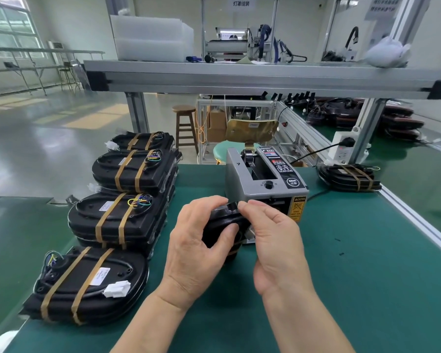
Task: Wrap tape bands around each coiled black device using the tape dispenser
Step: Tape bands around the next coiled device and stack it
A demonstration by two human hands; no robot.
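The black coiled device is held up on its edge over the green surface, just in front of the grey box-shaped tape dispenser. The left hand curls its fingers round the side away from the dispenser. The right hand pinches the top edge, right at the dispenser's mouth, so it is nearer the tape.

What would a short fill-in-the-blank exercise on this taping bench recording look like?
1. The left hand and right hand hold a black device just in front of the grey ____.
2. The nearest finished device at left carries ____ brown tape bands.
3. The bench mat is ____.
Missing: tape dispenser; two; green.
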